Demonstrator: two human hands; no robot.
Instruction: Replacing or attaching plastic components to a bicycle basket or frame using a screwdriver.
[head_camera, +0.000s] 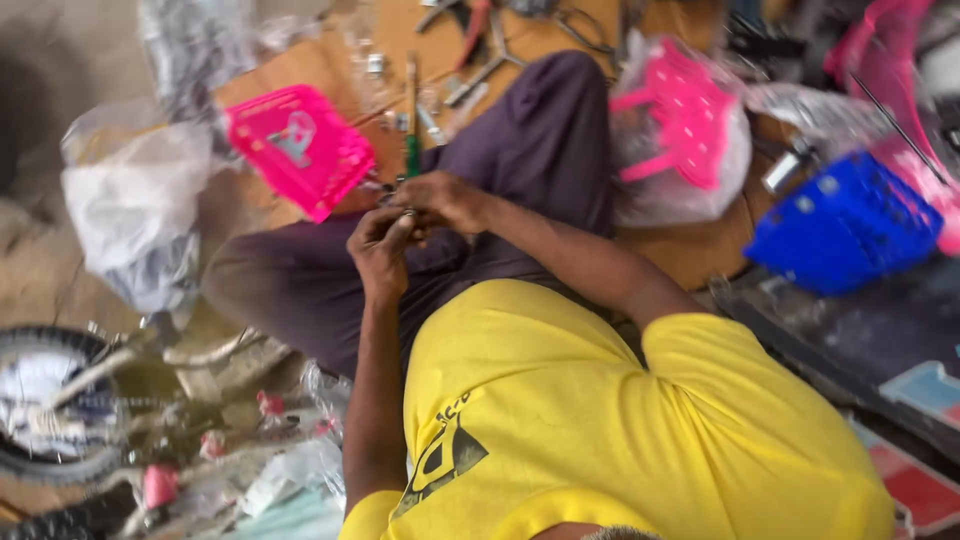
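Seated figure in yellow shirt (600, 420) and dark trousers (540, 150), pink plastic basket (300, 148) just beside the knee, left hand (380, 245) and right hand (440, 198) pressed together over the lap, pinching a small metal part (405, 212), blurred.

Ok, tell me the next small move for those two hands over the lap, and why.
Probably keep the left hand pinching the small part and turn it with the right hand. Both hands meet over the lap, fingertips together on something tiny and blurred, beside the pink basket; what it is cannot be told.
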